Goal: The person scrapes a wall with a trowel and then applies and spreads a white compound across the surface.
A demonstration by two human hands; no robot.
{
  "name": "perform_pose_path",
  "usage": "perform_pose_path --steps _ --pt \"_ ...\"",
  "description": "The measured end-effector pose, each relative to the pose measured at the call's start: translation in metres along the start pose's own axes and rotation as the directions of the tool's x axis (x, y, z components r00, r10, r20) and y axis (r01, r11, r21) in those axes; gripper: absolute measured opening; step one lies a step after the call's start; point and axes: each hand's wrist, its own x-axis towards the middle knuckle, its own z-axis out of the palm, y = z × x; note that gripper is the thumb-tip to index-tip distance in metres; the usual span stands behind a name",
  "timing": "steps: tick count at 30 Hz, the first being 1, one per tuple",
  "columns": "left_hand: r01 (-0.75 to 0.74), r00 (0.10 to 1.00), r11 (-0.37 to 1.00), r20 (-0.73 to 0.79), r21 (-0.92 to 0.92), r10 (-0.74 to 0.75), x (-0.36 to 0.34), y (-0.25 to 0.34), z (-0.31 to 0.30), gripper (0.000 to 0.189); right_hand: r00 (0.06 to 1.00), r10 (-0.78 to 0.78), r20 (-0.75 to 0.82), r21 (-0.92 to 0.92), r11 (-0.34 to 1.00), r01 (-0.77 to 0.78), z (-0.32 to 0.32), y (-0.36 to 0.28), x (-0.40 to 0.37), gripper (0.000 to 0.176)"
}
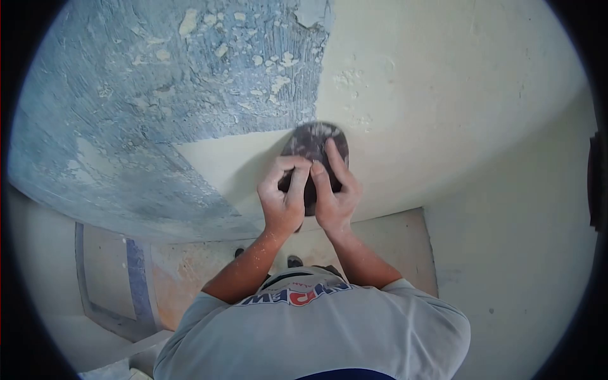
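Against the wall in front of me is a dark, rounded pad (308, 143), longer than wide and smeared with white dust. My left hand (282, 195) grips its left side with bent fingers. On the right side is my right hand (338, 194), one finger stretched up along the pad and the thumb pressed on it. My thumbs come close together at its middle, and both hands look dusty. The pad lies over smooth off-white plaster (437, 95). Rough blue wall surface (190, 88) with pale flakes and patches begins just above and left of it.
Below the wall lies a dusty, stained floor (396, 244), with my dark shoe (294, 260) on it. A blue-edged frame or opening (136, 278) is at lower left. A plain pale wall (506, 266) stands on the right, with a dark object (595, 183) at the view's edge.
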Motion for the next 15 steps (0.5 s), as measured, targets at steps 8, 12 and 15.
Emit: perform_pose_path --steps 8,12,15 --pt "-0.111 0.994 0.993 0.016 0.039 0.111 0.033 0.041 0.005 0.008 0.998 -0.055 -0.012 0.09 0.994 0.055 0.008 -0.026 0.029 0.04" --pt "-0.019 1.0 0.998 0.016 0.057 0.018 0.004 0.009 -0.007 0.007 0.997 -0.08 -0.015 0.008 0.997 0.08 0.005 -0.001 -0.002 0.039" --pt "-0.04 0.999 0.998 0.011 0.039 0.039 0.004 0.01 -0.006 0.006 0.99 -0.139 -0.025 0.005 0.99 0.139 0.009 -0.008 0.011 0.039"
